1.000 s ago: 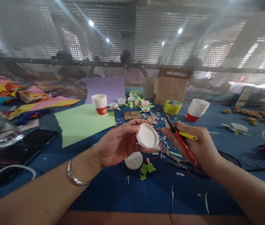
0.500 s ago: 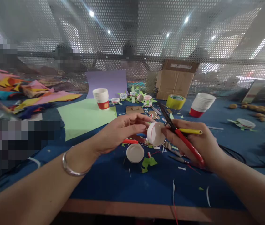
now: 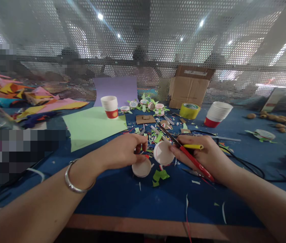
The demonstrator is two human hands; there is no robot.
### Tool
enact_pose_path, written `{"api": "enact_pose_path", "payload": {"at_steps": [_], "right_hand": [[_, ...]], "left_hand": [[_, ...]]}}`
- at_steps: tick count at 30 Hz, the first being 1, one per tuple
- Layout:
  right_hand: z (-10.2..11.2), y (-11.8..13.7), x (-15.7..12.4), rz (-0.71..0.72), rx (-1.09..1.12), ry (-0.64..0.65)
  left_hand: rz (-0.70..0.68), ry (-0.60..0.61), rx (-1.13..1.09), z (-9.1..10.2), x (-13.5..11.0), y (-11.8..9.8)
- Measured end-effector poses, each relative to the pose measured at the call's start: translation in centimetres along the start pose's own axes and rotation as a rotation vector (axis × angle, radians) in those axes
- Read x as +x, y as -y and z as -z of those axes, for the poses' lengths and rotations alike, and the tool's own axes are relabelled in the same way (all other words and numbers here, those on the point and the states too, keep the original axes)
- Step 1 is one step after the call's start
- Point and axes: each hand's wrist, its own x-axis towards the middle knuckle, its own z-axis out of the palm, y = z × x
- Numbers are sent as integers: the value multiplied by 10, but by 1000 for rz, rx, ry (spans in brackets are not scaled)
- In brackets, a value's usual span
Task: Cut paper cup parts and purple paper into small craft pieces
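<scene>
My left hand (image 3: 124,150) hovers low over the blue table, fingers curled down onto a small red thing just above a white round cup bottom (image 3: 141,168) lying on the table. My right hand (image 3: 203,156) grips red-and-yellow handled scissors (image 3: 185,152), blades pointing up and left. Its fingertips also pinch a second white cup bottom (image 3: 162,153), held on edge just above the scraps.
Paper scraps (image 3: 159,175) litter the table in front of my hands. Behind lie a green sheet (image 3: 92,126), a red-banded paper cup (image 3: 109,106), a stack of cups (image 3: 217,113), yellow tape (image 3: 189,110), a cardboard box (image 3: 189,87) and small paper flowers (image 3: 145,105). Coloured paper piles at left. People sit behind the mesh.
The white cup bottom passed from my left hand to my right hand's fingertips. My left hand dropped to the table, onto the red thing beside the other cup bottom.
</scene>
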Motion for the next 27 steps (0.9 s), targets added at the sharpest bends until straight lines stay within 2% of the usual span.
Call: {"api": "enact_pose_path", "payload": {"at_steps": [5, 10, 18, 22, 27], "right_hand": [[1, 1, 0, -5, -27, 13], [1, 3, 1, 14, -19, 2], [-1, -3, 1, 31, -38, 7], [-1, 0, 1, 31, -31, -1], [-1, 1, -1, 54, -28, -1]], "left_hand": [[-107, -10, 47, 1, 0, -1], [-114, -42, 41, 0, -1, 2], [-84, 10, 57, -1, -3, 2], [-83, -75, 34, -2, -1, -2], [-42, -272, -198, -11, 1, -10]]}}
